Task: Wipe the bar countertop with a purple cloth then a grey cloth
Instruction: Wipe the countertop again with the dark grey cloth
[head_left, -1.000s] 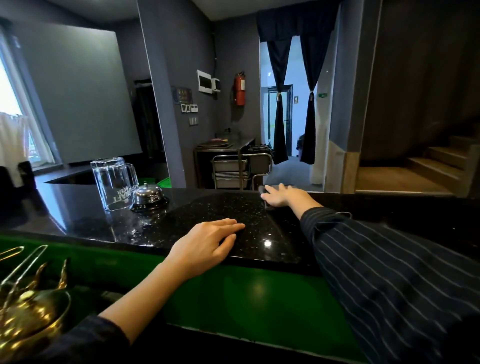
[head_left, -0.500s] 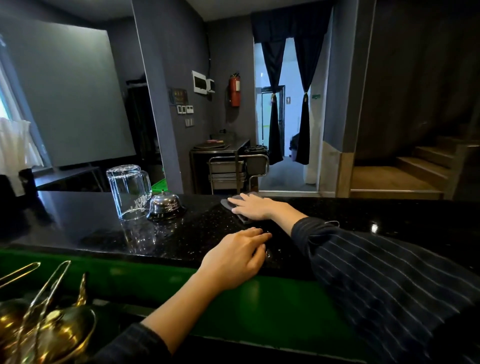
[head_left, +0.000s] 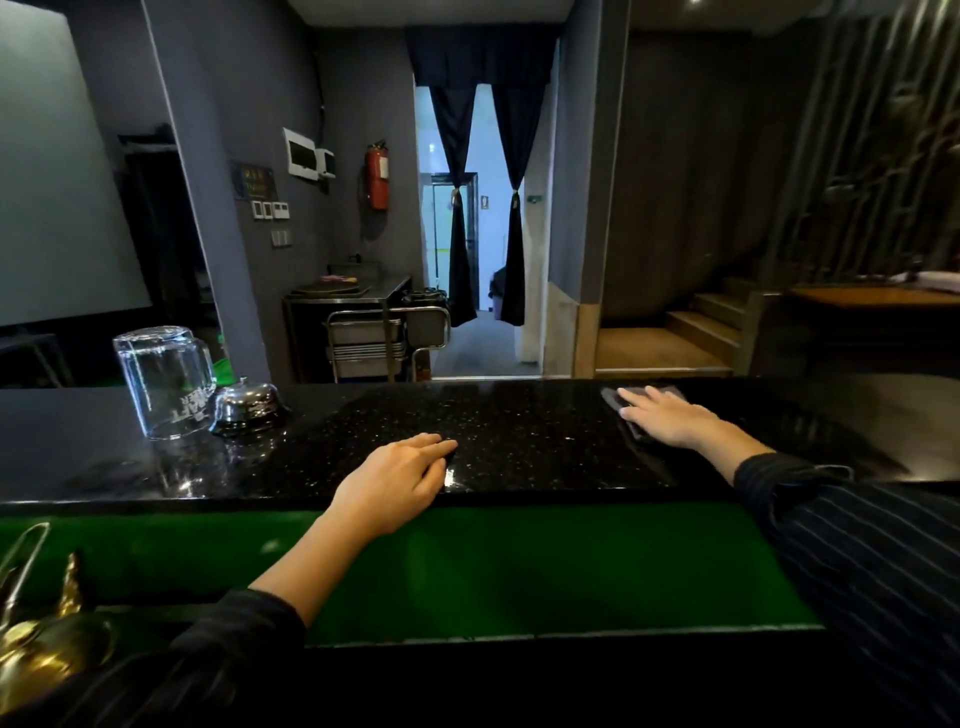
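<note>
The bar countertop (head_left: 519, 431) is black speckled stone and runs across the view. My right hand (head_left: 665, 418) lies flat, palm down, on a dark grey cloth (head_left: 631, 402) at the far right part of the counter; only the cloth's edges show around the fingers. My left hand (head_left: 400, 480) rests flat on the counter's near edge, fingers together, with nothing in it. No purple cloth is in view.
An upturned glass mug (head_left: 166, 382) and a chrome service bell (head_left: 244, 408) stand on the counter's left part. Below the counter is a green front panel (head_left: 519, 566). Brass pieces (head_left: 41, 649) and tongs sit at lower left. Beyond are a doorway and steps.
My right hand has slid the grey cloth to the right along the counter's far side. The left hand stays on the near edge. The view has turned to the right.
</note>
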